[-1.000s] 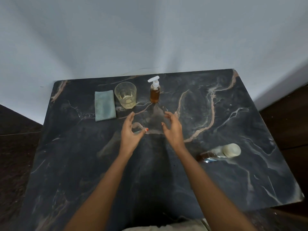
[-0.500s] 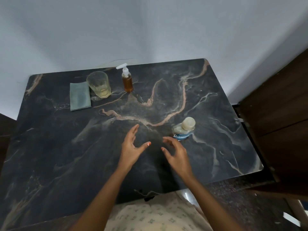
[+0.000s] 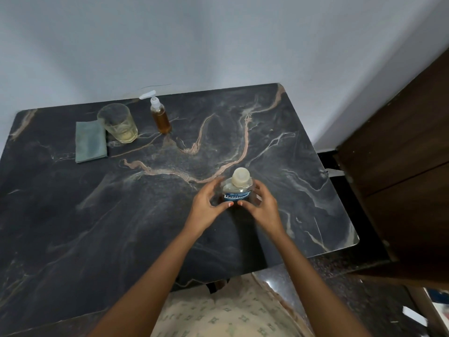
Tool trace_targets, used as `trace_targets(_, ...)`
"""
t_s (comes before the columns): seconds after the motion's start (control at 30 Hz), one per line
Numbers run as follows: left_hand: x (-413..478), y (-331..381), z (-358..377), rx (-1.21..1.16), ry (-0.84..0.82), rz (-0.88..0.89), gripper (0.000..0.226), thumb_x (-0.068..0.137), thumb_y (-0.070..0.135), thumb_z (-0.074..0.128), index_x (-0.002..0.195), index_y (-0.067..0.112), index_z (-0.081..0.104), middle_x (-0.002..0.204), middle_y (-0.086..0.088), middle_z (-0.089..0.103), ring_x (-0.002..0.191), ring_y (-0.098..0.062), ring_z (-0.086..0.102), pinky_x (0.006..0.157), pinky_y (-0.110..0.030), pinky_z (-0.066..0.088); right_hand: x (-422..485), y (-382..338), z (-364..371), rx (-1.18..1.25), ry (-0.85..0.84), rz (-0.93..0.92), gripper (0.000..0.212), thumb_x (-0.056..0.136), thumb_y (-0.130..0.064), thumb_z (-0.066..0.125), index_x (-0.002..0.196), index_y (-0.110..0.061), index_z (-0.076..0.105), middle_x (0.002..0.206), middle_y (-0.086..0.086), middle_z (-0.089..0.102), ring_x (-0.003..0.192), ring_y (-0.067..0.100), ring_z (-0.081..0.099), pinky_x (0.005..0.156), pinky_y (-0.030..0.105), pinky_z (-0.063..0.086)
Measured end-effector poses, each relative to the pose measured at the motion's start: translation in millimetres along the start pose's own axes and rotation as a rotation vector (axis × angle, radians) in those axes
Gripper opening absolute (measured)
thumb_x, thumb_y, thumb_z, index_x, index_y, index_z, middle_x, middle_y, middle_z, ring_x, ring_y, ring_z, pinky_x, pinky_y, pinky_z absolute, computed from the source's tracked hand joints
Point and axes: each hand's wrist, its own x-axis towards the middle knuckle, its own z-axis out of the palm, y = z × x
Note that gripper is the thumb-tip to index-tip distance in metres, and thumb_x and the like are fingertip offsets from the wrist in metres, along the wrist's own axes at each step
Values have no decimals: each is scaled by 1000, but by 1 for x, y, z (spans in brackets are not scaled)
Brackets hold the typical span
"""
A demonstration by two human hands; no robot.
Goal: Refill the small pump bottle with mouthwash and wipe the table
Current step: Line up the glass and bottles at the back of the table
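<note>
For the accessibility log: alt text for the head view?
Both hands, left hand and right hand, cup an upright capped mouthwash bottle on a dark marble table. Farther back stand a pump bottle, glass and folded cloth.

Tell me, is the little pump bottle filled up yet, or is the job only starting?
Only starting. Nothing looks done yet: the pump bottle stands at the back with its pump on, and the folded cloth lies unused beside the glass. In hand now: the left hand and right hand cup the capped mouthwash bottle. Left: uncap, pour, then wipe the table.
</note>
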Motion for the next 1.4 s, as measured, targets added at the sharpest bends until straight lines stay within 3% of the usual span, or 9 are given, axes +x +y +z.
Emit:
trace_targets(0.1,3,7,5,9,52,-8,60,69,-6,71,103,40,52,103,16,61,95,8,59,80,-6,44,7,-4,0,72,-61,-37,51,71,10,70,114,-12,52,104,-5,58,95,4,57,79,2,43)
trace_targets(0.17,4,8,6,11,79,-18,55,70,-6,71,98,38,55,98,13,63,90,8,61,77,-5,45,11,-3,0,81,-70,-42,48,71,12,69,113,-4,54,104,1,59,96,11,58,80,4,44)
trace_targets(0.57,45,23,-11,35,151,-10,40,70,-5,70,98,22,61,89,10,65,81,11,62,71,-6,46,60,-22,10,71,-78,-74,47,71,13,67,114,-1,55,104,4,61,93,9,59,79,3,45)
trace_targets(0.83,117,39,-42,99,268,13,39,68,-3,72,105,6,63,92,0,66,81,-5,61,71,-5,46,140,-50,42,48,-48,-84,45,70,13,68,112,0,56,100,3,60,87,6,58,75,3,45)
trace_targets(1.0,170,42,-61,153,283,-7,41,71,0,71,109,8,61,102,-7,68,89,-10,63,81,-19,50,191,-63,57,23,-13,-87,43,71,7,70,111,-5,57,104,10,65,95,19,61,87,28,49)
trace_targets(1.13,202,44,-71,134,292,-28,43,72,0,70,112,10,59,105,-6,67,87,-5,61,73,-7,48,224,-71,66,-23,-16,-75,41,74,5,68,112,-4,55,110,14,65,100,19,60,84,23,49)
trace_targets(1.4,236,36,-85,183,292,-74,48,75,5,70,120,11,55,118,-8,63,101,-6,56,76,-11,46,256,-70,80,-55,-28,-30,45,77,-2,68,119,-6,52,121,13,60,112,20,56,88,25,47)
